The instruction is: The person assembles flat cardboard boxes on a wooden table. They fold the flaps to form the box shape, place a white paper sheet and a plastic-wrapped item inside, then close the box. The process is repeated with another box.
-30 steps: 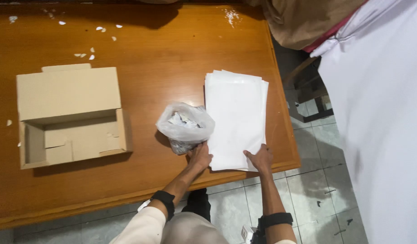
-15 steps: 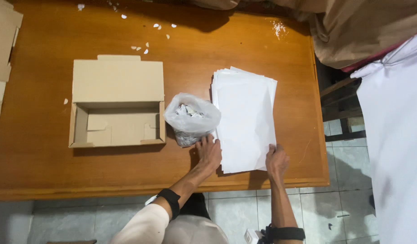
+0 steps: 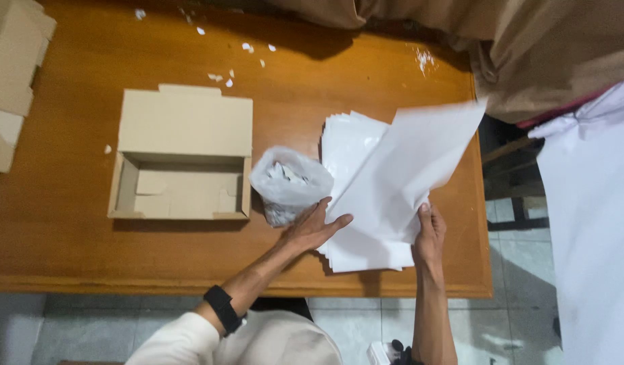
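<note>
Wooden table point(image 3: 68, 243) filling most of the view, grey floor tiles along the near edge. At 2 o'clock, a draped tan cloth point(image 3: 548, 54) and a white cloth point(image 3: 589, 223) off the table's right end. At 9 o'clock from the hands, an open cardboard box point(image 3: 183, 159), lid flap folded back, nothing visible inside. Right of centre, a stack of white sheets point(image 3: 352, 145), long axis running away from the body. Top sheet point(image 3: 406, 169) lifted off the stack, tilted up toward 1 o'clock, blurred. Right hand point(image 3: 430, 233) nearer to it, fingers pinching its near right edge. Left hand point(image 3: 312, 230) at 9 o'clock of the stack, fingers spread flat, pressing its near left edge. Small clear plastic bag point(image 3: 289, 182) just beside that hand. White paper scraps point(image 3: 247, 47) at 12 o'clock.
</note>
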